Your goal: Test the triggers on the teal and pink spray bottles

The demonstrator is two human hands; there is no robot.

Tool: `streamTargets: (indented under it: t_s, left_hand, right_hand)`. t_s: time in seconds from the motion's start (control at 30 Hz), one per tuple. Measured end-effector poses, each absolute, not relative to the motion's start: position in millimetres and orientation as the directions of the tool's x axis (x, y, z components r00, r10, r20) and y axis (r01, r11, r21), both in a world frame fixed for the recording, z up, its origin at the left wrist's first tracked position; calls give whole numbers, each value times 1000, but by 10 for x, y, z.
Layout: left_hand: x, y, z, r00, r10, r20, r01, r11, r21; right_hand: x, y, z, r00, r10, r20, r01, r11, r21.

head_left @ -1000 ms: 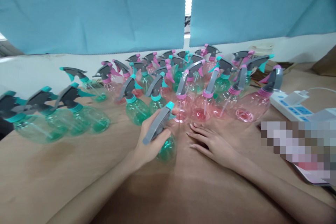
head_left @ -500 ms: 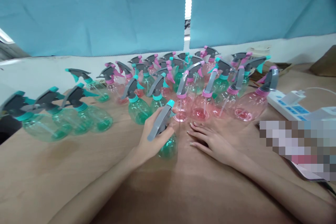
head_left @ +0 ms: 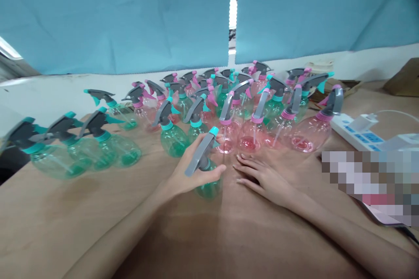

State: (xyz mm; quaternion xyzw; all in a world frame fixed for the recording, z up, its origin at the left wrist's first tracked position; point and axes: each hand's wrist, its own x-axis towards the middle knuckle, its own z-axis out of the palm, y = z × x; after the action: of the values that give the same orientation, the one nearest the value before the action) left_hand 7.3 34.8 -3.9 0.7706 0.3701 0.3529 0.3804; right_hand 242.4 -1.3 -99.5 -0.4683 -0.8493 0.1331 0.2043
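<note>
Wooden table (head_left: 209,239), blue curtain (head_left: 131,17) beyond it, and a green spray bottle (head_left: 209,190) in front of a whole crowd of other spray bottles (head_left: 175,141). Left hand (head_left: 185,173) is loosely around that green one, thumb out from the fingers (can't tell how firmly they touch). Right hand (head_left: 263,177)'s palm-down on the wood, just right of it, fingers slightly spread.
</note>
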Motion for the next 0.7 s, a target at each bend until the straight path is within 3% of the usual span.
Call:
streamTargets:
  t_s: [0.7]
  left_hand:
    - [82,340,-76,412,852,324,306,-464,831]
  right_hand:
    - [2421,-8,-1015,-474,855,209,753,517,-408]
